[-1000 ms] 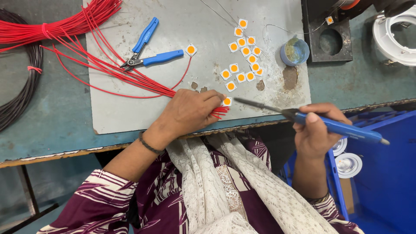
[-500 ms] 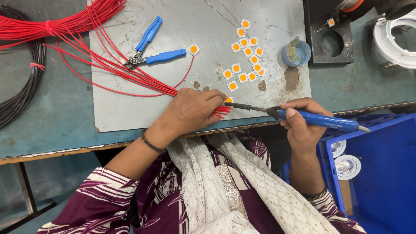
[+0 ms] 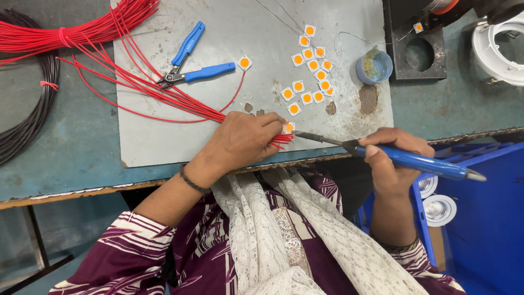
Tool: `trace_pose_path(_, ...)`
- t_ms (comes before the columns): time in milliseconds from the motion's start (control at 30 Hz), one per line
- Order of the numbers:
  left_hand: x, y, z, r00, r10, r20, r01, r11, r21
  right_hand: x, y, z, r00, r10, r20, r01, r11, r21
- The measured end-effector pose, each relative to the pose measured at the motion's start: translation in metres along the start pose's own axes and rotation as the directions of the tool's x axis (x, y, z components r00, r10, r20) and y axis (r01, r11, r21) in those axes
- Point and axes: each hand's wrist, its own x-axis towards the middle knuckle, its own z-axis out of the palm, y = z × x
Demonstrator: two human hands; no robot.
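Left hand (image 3: 243, 143) pins thin red wires (image 3: 164, 93) and a small square chip (image 3: 289, 127) near the scuffed grey surface (image 3: 218, 131) edge — fingers closed. Right hand (image 3: 394, 158) grips a blue-handled soldering iron (image 3: 404, 158) (metal tip at chip).

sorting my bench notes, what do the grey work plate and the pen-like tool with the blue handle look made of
Work plate: probably sheet metal, dull grey, going by its thin flat edge, scuffs and burn-like stains.
Tool in the right hand: smooth blue handle, likely plastic or rubber, with a thin dark metal-looking shaft and tip.
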Motion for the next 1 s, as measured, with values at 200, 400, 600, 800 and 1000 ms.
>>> trace_pose_path(200,0.0,0.0,0.0,1.0,-0.008,0.017,0.008,1.0,0.002,0.004,0.007,0.003,0.998,-0.053,0.015,0.053,0.998,-0.03)
trace_pose_path(400,0.001,0.002,-0.001,1.0,-0.008,0.003,0.008,1.0,0.007,0.009,0.006,0.006,0.994,-0.09,0.064,0.094,0.994,-0.06)
trace_pose_path(600,0.002,0.002,-0.003,0.998,-0.037,0.044,0.036,0.999,0.02,0.031,-0.011,0.008,0.973,-0.147,0.179,0.173,0.976,-0.136)
trace_pose_path(800,0.004,0.003,-0.005,0.999,-0.03,0.018,0.03,1.0,-0.009,0.051,-0.033,0.011,0.966,-0.031,0.256,0.066,0.989,-0.13)
trace_pose_path(1000,0.004,0.002,-0.005,0.999,-0.041,0.036,0.041,0.999,0.005,0.05,-0.04,0.011,0.969,-0.043,0.243,0.083,0.985,-0.155)
